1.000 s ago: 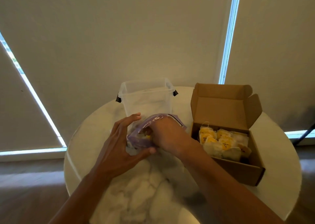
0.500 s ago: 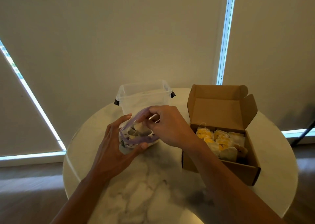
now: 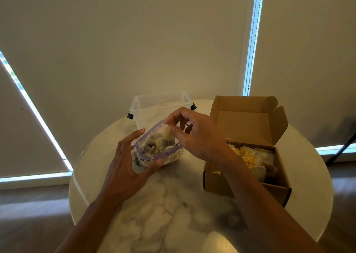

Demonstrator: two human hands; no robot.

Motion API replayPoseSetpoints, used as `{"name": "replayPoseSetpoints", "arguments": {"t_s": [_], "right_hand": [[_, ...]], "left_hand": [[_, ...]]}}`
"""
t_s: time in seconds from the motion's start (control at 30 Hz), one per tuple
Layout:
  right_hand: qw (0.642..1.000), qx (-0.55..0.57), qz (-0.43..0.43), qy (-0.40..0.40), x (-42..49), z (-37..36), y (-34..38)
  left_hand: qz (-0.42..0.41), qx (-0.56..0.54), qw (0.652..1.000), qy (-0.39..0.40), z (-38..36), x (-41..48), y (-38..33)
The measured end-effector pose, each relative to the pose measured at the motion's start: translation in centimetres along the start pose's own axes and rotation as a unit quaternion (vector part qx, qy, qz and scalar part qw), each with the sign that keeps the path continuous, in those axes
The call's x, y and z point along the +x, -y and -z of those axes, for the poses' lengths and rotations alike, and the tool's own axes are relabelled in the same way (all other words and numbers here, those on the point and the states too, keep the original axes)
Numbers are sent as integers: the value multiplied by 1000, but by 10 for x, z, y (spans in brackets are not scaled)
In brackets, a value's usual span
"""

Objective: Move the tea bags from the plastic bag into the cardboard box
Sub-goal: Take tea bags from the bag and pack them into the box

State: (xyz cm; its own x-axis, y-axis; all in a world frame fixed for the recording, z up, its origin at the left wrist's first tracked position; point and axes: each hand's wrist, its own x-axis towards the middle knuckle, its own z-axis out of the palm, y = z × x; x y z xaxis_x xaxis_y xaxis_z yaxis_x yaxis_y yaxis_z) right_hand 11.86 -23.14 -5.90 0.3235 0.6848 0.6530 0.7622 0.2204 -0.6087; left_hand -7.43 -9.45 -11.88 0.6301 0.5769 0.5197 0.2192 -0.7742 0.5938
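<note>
A clear plastic bag point(image 3: 157, 156) with a purple zip rim sits open on the round marble table, with several tea bags inside. My left hand point(image 3: 127, 162) holds the bag from the left, thumb under its near edge. My right hand point(image 3: 194, 135) hovers over the bag's mouth and pinches a tea bag point(image 3: 167, 135) at its top, lifted partly out. To the right stands the open cardboard box point(image 3: 246, 183), lid flap up, holding several tea bags with yellow tags point(image 3: 250, 156).
An empty clear plastic tub point(image 3: 159, 108) with black clips stands just behind the bag. The marble table point(image 3: 173, 214) ends in a curved edge near me. Window blinds fill the background. A dark leg of something shows at far right point(image 3: 342, 148).
My right hand has come up out of the bag, pinching a tea bag that now rises above the rim. The left hand stays on the bag.
</note>
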Motion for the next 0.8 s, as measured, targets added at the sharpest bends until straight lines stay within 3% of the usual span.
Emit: {"name": "replayPoseSetpoints", "arguments": {"t_s": [0.63,0.8], "right_hand": [[997,75,-17,-5,0,9,8],[992,123,-40,10,2,14,10]], "left_hand": [[-55,-16,998,-35,-1,-2,0],[-22,-3,1000,-21,-4,1,7]]}}
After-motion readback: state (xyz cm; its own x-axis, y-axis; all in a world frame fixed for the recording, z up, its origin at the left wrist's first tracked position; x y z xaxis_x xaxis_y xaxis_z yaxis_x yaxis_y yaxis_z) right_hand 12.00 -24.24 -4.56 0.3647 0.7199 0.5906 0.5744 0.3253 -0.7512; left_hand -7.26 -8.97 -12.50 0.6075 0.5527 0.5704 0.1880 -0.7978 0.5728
